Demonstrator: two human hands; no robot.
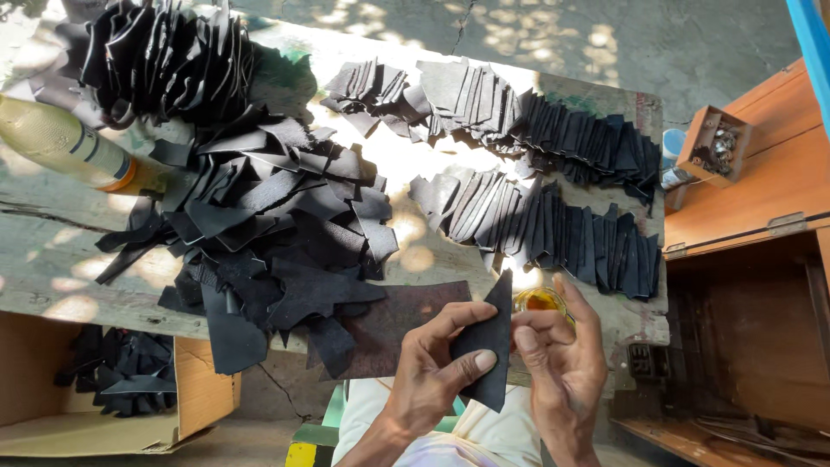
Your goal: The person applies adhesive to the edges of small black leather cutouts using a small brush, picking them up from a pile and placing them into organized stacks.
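While both hands work near the table's near edge, layout is:

left hand: left hand closed on black leather piece, thumb across its front, fingers behind
right hand: right hand half curled, fingertips touching the same piece's right edge; whether it truly grips, cannot tell
leather piece: narrow, pointed at top, held upright above the lap, just near of the table edge
jar: small glass jar of amber liquid, partly hidden behind right hand
dark sheet: brownish flat sheet on table, behind left hand
loose pile: black offcuts, left-centre of table
sorted rows: two fanned rows of black strips, right side, one far, one nearer
far heap: curled black pieces, far left
bottle: yellowish plastic bottle lying on its side, far left, orange cap, pale label band
carton: open brown cardboard box on ground, near left, black scraps inside
small box: little open brown box of metal fittings, on orange wooden cabinet, far right
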